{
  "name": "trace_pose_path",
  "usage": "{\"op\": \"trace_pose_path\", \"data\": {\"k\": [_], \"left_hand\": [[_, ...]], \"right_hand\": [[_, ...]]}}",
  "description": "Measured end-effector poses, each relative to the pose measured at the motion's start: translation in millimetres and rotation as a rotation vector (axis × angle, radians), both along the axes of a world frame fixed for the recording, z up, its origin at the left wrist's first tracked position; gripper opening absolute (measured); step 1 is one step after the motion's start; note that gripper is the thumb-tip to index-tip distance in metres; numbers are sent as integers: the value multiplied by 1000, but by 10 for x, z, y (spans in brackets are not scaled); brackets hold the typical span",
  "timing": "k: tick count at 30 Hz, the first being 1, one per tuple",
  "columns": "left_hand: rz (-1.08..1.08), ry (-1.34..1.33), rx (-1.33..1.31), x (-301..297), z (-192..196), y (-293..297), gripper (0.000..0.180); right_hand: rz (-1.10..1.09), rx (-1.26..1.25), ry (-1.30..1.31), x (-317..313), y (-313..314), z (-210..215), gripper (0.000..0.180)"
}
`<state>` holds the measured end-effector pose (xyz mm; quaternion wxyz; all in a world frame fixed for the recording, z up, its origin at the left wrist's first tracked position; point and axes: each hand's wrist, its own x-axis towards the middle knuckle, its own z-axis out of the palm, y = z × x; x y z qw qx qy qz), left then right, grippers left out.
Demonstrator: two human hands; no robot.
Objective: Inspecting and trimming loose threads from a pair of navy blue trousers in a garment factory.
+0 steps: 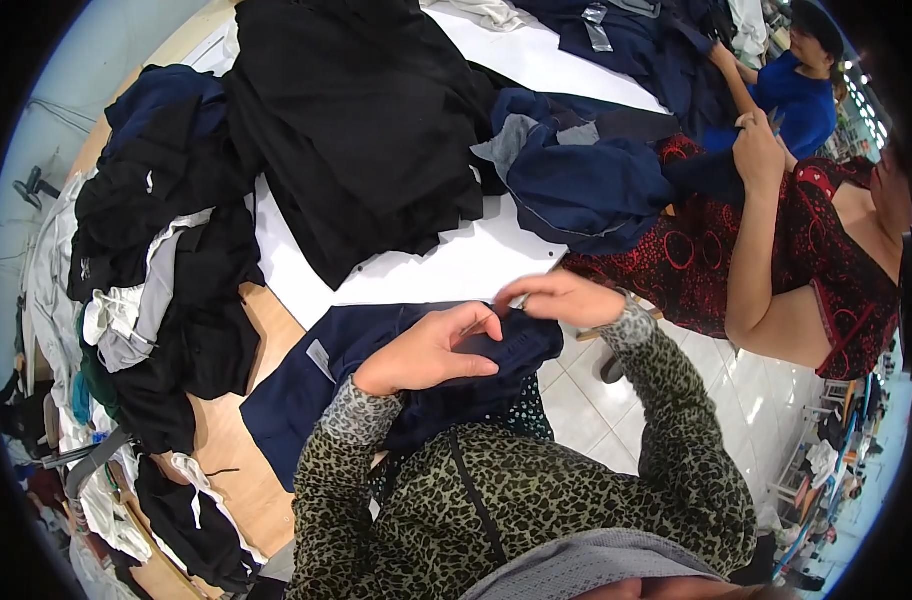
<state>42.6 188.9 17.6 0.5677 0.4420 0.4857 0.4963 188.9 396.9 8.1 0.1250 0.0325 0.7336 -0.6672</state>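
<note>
One navy garment (438,408) with a white label (320,360) lies creased.

The garment (441,408) is dark navy cloth, lying just below the middle of the frame. It is spread sideways, its left part flatter and slanting down to a corner in the lower left, its right part gathered into soft folds near the frame's centre. A small white label (319,357) shows face up on the left part, tilted. The fold layers are hard to tell apart.
</note>
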Motion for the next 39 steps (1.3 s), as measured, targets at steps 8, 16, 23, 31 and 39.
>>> {"op": "trace_pose_path", "data": {"k": [8, 16, 23, 31, 39], "left_hand": [[72, -35, -217, -298, 136, -213, 47], [59, 0, -245, -335, -271, -320, 59], [47, 24, -244, -336, -323, -367, 55], [39, 49, -263, -332, -321, -341, 53], [25, 50, -237, -281, -375, -239, 52]], "right_hand": [[157, -236, -277, 103, 97, -16, 25], [69, -161, -405, 400, 347, -196, 34], [71, -83, -408, 409, 324, -210, 40], [75, -35, -399, 385, 307, -163, 42], [74, 18, -339, 334, 269, -121, 36]]}}
